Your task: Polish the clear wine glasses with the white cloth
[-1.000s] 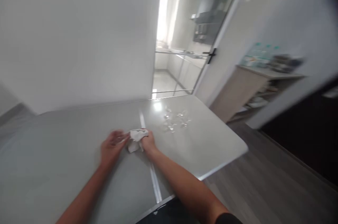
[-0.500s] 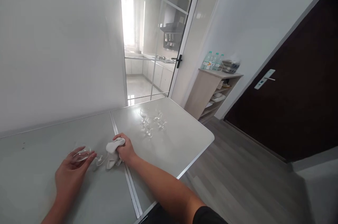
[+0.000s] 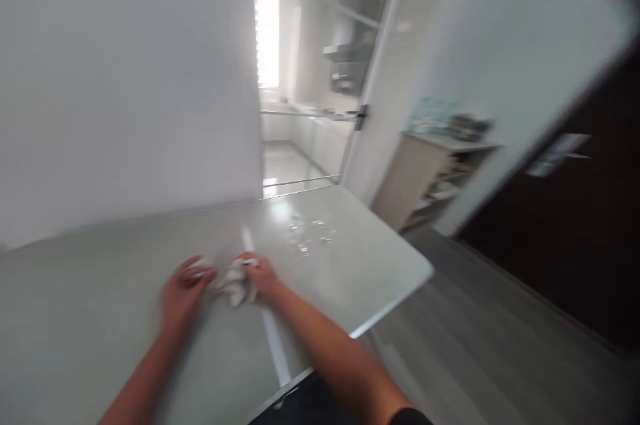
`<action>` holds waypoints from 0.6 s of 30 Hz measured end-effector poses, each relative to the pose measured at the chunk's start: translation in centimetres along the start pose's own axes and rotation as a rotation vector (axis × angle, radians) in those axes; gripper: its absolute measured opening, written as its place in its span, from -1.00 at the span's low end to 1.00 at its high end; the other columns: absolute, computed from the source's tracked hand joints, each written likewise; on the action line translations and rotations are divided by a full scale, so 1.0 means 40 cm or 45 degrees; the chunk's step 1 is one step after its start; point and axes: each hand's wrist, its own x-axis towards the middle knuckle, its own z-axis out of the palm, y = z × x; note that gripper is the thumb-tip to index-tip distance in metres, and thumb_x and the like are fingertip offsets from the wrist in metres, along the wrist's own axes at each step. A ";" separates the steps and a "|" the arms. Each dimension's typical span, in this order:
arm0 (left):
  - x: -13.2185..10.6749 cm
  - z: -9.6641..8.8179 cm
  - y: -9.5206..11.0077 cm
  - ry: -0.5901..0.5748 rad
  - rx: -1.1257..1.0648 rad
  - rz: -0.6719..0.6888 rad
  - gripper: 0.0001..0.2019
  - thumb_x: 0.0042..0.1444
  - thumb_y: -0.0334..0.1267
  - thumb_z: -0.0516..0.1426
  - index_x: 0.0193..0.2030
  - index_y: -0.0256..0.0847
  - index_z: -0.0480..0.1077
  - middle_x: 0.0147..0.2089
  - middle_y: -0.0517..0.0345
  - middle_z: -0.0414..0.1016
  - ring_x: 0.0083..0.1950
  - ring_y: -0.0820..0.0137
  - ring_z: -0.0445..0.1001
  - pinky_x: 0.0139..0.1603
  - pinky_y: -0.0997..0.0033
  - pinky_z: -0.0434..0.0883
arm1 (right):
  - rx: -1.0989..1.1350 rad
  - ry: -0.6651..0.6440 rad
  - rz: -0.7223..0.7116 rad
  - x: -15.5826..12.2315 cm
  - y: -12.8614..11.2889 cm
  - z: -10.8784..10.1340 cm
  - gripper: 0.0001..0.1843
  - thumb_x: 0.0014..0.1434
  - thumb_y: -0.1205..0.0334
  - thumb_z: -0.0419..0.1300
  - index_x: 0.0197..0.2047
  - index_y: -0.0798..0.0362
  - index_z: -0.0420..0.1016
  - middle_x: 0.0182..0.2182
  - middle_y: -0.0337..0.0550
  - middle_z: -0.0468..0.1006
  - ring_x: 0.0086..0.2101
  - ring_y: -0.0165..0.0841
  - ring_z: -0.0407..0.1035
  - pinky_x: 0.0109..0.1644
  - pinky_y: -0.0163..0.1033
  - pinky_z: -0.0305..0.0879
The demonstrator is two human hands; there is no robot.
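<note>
My left hand (image 3: 187, 285) is closed around the bowl of a clear stemmed glass (image 3: 199, 269), which is smeared by motion. Its stem and foot point right, toward the cloth, and I cannot tell whether they touch it. In my right hand (image 3: 261, 276) is a bunched white cloth (image 3: 236, 283), gripped by the fingers, its loose end hanging to the left. Both hands are just above the grey-white table (image 3: 220, 358), close to the light strip across its top.
Several clear stemmed glasses (image 3: 303, 235) stand beyond my right hand on the table's right part. Behind are a glass-paned door (image 3: 305, 111) and a shelf unit (image 3: 425, 175) with bottles (image 3: 433, 117) on top. At right is a dark door (image 3: 560, 245).
The view has swung left, blurring the picture. My left hand, with the glass, has moved nearer to the cloth in my right hand.
</note>
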 end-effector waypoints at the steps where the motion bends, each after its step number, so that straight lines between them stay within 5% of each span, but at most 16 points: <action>1: -0.007 0.002 -0.001 -0.004 -0.093 -0.006 -0.28 -0.16 0.12 0.39 0.09 -0.28 0.44 -0.25 0.03 0.64 -0.28 0.18 0.64 -0.24 0.27 0.55 | 0.015 -0.016 -0.082 -0.008 -0.001 -0.004 -0.81 -0.08 0.20 0.21 -0.36 0.04 0.58 -0.42 -0.23 0.55 -0.33 -0.35 0.39 -0.17 -0.27 0.30; 3: -0.007 0.006 -0.013 0.011 -0.242 0.011 -0.28 -0.18 0.07 0.41 0.08 -0.29 0.43 -0.29 0.06 0.62 -0.31 0.25 0.63 -0.21 0.29 0.56 | 0.025 -0.055 -0.160 -0.006 0.009 -0.016 -0.75 -0.10 0.28 0.16 -0.35 0.03 0.63 -0.37 -0.17 0.60 -0.26 -0.29 0.43 -0.09 -0.21 0.32; 5: 0.001 0.009 -0.032 -0.035 -0.354 0.021 -0.31 -0.13 0.01 0.41 0.13 -0.27 0.42 -0.29 0.08 0.62 -0.31 0.30 0.63 -0.17 0.28 0.57 | 0.013 -0.098 -0.132 0.006 0.026 -0.020 -0.77 -0.07 0.29 0.13 -0.40 0.04 0.62 -0.52 -0.20 0.53 -0.40 -0.31 0.39 -0.22 -0.23 0.30; 11: -0.016 0.019 -0.055 -0.141 -0.430 0.052 -0.38 -0.15 -0.12 0.44 0.10 -0.20 0.50 -0.15 0.05 0.61 -0.14 0.26 0.63 -0.14 0.30 0.59 | -0.214 -0.151 -0.127 -0.015 0.028 0.022 -0.68 0.05 0.14 0.29 -0.12 0.05 0.66 -0.53 -0.29 0.46 -0.53 -0.41 0.29 -0.35 -0.28 0.24; 18: -0.009 0.026 -0.076 -0.243 -0.275 0.124 -0.42 -0.08 -0.12 0.40 0.12 -0.19 0.53 -0.23 0.11 0.60 -0.27 0.33 0.58 -0.21 0.34 0.56 | -0.604 -0.184 -0.355 -0.021 0.015 0.035 -0.81 0.12 0.19 0.24 -0.42 0.05 0.66 -0.55 -0.24 0.50 -0.50 -0.41 0.29 -0.36 -0.32 0.17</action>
